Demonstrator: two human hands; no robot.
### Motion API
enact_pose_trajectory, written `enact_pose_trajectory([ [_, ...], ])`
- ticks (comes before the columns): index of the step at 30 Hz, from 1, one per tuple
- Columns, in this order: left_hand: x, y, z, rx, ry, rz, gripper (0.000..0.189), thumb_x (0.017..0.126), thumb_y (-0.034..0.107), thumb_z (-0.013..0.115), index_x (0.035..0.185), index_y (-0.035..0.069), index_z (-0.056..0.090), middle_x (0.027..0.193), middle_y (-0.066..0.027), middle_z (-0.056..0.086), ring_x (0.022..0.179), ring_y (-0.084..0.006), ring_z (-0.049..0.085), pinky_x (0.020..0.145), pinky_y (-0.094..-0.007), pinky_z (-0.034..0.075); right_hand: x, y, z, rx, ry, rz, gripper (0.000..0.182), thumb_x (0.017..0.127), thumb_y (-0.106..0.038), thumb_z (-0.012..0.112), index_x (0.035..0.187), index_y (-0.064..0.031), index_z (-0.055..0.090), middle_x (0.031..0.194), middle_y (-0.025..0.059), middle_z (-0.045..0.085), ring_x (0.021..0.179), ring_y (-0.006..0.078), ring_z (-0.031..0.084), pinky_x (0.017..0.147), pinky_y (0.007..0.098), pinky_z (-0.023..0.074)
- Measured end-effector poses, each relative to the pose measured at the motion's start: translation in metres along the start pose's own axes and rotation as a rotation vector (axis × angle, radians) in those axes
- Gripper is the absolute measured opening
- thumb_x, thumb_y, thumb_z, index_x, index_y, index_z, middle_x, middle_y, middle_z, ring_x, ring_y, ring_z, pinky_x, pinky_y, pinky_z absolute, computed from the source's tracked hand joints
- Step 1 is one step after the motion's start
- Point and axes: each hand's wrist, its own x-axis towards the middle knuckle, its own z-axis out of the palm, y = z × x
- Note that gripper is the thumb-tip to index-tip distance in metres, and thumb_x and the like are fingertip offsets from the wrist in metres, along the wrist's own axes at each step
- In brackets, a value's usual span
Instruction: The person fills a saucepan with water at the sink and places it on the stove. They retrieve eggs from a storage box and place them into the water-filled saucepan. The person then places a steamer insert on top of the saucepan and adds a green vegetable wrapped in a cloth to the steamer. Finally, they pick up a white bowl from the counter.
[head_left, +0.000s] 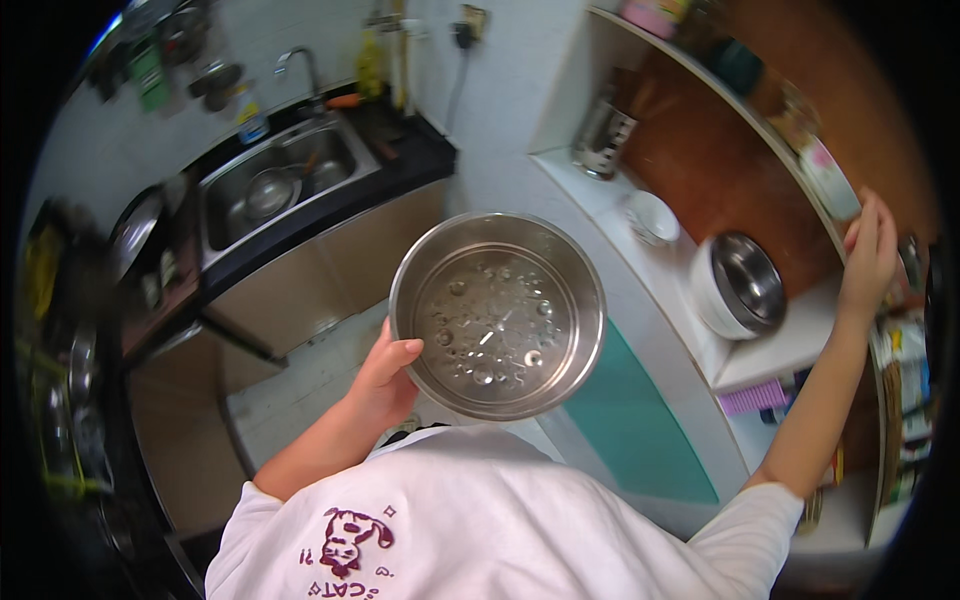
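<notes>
A round stainless steel pot (499, 315) with water drops or bubbles over its bottom is held in my left hand (388, 375), the thumb over its rim. My right hand (870, 232) is raised at the shelf on the right, its fingers beside a white bowl with a pink flower pattern (829, 178). Whether those fingers touch or grip anything cannot be told. Below that shelf board, a white container with a steel inside (739, 285) and a small white bowl (651, 217) stand on the lower shelf.
A steel sink (281, 180) with a strainer (272, 192) in it and a faucet (300, 71) lies at the upper left. Pans and a rack line the left counter. A glass jar (604, 139) and a purple plastic basket (752, 397) are on the shelves.
</notes>
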Motion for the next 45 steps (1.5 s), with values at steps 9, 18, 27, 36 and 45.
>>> enact_pose_trajectory([
  [9, -0.134, -0.013, -0.020, 0.024, 0.443, 0.351, 0.085, 0.070, 0.019, 0.066, 0.138, 0.014, 0.015, 0.125, -0.0084, 0.040, 0.113, -0.0184, 0.043, 0.088, -0.0332, 0.041, -0.233, -0.079, 0.146, 0.618, -1.408, -0.136, 0.035, 0.083, -0.009, 0.055, 0.117, -0.0004, 0.049, 0.064, 0.0019, 0.052, 0.055, 0.0086, 0.047, 0.053, 0.0222, 0.0398],
  [18, -0.330, -0.122, 0.016, -0.168, 1.091, 0.534, 0.072, 0.074, 0.023, 0.058, 0.135, 0.015, 0.020, 0.123, -0.0078, 0.042, 0.111, -0.0211, 0.047, 0.088, -0.0415, 0.045, -0.390, -0.159, 0.160, 0.949, -2.120, 0.277, 0.028, 0.090, -0.015, 0.048, 0.113, -0.0002, 0.051, 0.065, 0.0027, 0.056, 0.053, 0.0074, 0.048, 0.050, 0.0207, 0.0386],
  [27, -0.493, -0.199, 0.033, -0.400, 1.309, 0.991, 0.076, 0.075, 0.019, 0.053, 0.139, 0.018, 0.012, 0.129, -0.0106, 0.034, 0.114, -0.0246, 0.042, 0.084, -0.0472, 0.047, -0.515, -0.293, 0.081, 0.829, -2.561, 0.028, 0.023, 0.091, -0.018, 0.048, 0.105, -0.0014, 0.054, 0.064, 0.0022, 0.057, 0.054, 0.0071, 0.048, 0.049, 0.0198, 0.0374],
  [36, -0.679, -0.271, 0.066, -0.426, 1.625, 1.364, 0.074, 0.071, 0.016, 0.058, 0.135, 0.019, 0.022, 0.121, -0.0068, 0.041, 0.108, -0.0214, 0.045, 0.079, -0.0401, 0.048, -0.662, -0.452, 0.007, 0.809, -2.679, -0.109, 0.035, 0.092, -0.026, 0.044, 0.063, -0.0063, 0.043, 0.053, 0.0039, 0.043, 0.049, 0.0138, 0.042, 0.045, 0.0261, 0.0346],
  [45, -0.732, -0.363, 0.112, -0.671, 1.889, 1.802, 0.049, 0.078, 0.026, 0.047, 0.120, 0.002, 0.045, 0.118, -0.0109, 0.053, 0.107, -0.0249, 0.051, 0.087, -0.0408, 0.043, -0.782, -0.583, -0.093, 0.871, -3.010, -0.627, 0.044, 0.093, -0.037, 0.037, 0.061, -0.0067, 0.044, 0.054, 0.0055, 0.044, 0.050, 0.0158, 0.042, 0.048, 0.0281, 0.0337],
])
